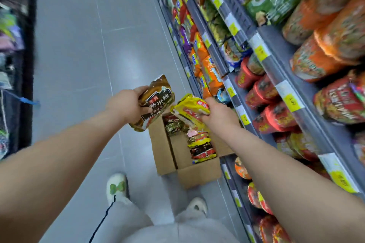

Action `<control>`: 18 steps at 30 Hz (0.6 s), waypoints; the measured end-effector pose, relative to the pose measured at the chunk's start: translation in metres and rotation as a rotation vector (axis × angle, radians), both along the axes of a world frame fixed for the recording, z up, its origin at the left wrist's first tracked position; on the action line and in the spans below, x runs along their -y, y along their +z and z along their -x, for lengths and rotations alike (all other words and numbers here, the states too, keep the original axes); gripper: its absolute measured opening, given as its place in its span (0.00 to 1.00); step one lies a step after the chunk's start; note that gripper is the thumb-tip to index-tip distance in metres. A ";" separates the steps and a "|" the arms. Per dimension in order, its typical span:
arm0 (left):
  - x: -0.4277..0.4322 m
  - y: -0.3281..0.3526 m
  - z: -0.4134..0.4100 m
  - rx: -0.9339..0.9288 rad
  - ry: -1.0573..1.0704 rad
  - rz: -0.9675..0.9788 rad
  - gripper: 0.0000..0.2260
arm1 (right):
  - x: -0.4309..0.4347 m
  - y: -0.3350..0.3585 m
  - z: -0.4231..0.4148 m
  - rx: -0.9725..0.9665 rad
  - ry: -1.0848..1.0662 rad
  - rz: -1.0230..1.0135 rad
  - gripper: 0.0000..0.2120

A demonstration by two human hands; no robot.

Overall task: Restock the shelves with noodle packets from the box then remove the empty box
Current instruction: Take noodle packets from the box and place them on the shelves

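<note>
A brown cardboard box (pixel 184 173) stands open on the floor against the foot of the shelves, with several noodle packets (pixel 199 144) lying inside. My left hand (pixel 126 104) grips a brown noodle packet (pixel 156 100) above the box's far left corner. My right hand (pixel 219 114) grips a yellow noodle packet (pixel 189 108) just right of it, over the box. The shelves (pixel 276 77) run along the right, filled with bowl noodles and bagged noodles.
Grey tiled floor (pixel 83 45) stretches ahead down the aisle. A dark rack of goods (pixel 13 55) lines the left side. My two white shoes (pixel 116 187) stand just before the box. Yellow price tags (pixel 292 102) edge the shelf rails.
</note>
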State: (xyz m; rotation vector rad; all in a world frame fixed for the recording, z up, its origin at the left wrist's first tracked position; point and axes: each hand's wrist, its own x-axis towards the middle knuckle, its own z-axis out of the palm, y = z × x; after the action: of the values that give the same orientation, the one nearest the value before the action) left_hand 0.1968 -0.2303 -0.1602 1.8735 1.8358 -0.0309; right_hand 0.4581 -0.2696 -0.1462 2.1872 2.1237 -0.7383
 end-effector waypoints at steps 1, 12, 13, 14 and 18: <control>-0.007 0.007 0.014 0.017 0.014 -0.017 0.32 | -0.008 0.006 0.014 0.002 -0.019 -0.015 0.13; -0.092 0.074 0.225 0.316 0.158 -0.133 0.30 | -0.088 0.081 0.221 0.007 -0.139 -0.276 0.14; -0.103 0.079 0.235 0.343 0.168 -0.137 0.30 | -0.095 0.086 0.232 0.015 -0.145 -0.296 0.14; -0.114 0.083 0.244 0.379 0.175 -0.139 0.29 | -0.103 0.091 0.242 0.018 -0.158 -0.315 0.15; -0.169 0.100 0.262 0.467 0.168 -0.169 0.28 | -0.148 0.105 0.267 0.037 -0.202 -0.376 0.14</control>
State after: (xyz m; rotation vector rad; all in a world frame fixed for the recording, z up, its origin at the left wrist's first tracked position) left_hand -0.0652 -0.0609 -0.0603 1.6469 1.6925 0.5863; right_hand 0.1908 -0.1212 -0.0412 2.6033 2.1953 -0.3147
